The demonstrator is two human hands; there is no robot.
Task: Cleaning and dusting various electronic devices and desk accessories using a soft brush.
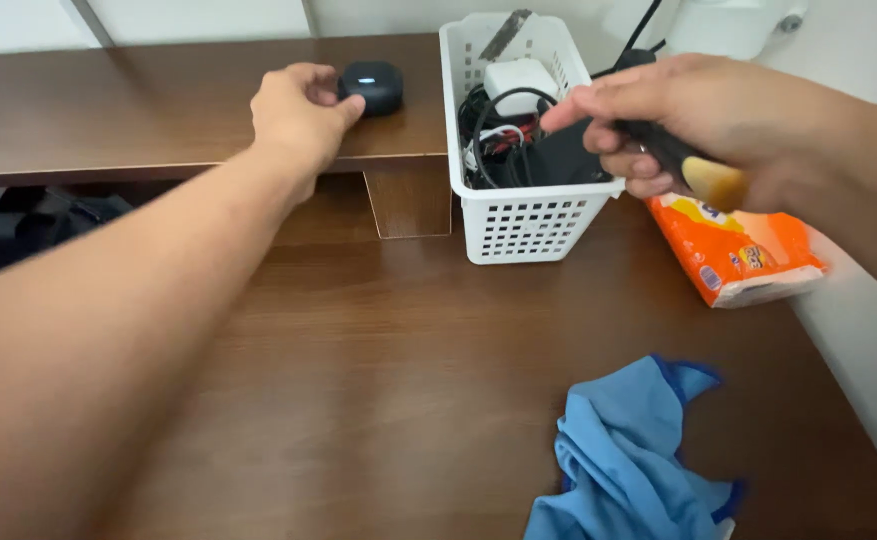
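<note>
The left hand (pixel 303 110) was extended to the raised wooden shelf (pixel 158 100) at about 11 o'clock in the head view, its fingers curled around the near side of a small dark rounded case (pixel 373 85) that rested on the shelf; the fingertips touched the case, though whether it was lifted could not be told. The right hand (pixel 678 125), at about 1 o'clock, was closed around a dark-handled tool with a pale yellowish end (pixel 703 175); the tool was blurred and its kind could not be told. This hand hovered over the right edge of a white perforated basket (pixel 518 225), which stood on the brown tabletop (pixel 408 370) against the shelf and held black cables and a white adapter. An orange packet (pixel 733 250) lay just beside the basket at 3 o'clock. A crumpled blue cloth (pixel 623 460) lay on the tabletop at 5 o'clock, well apart from both hands.
</note>
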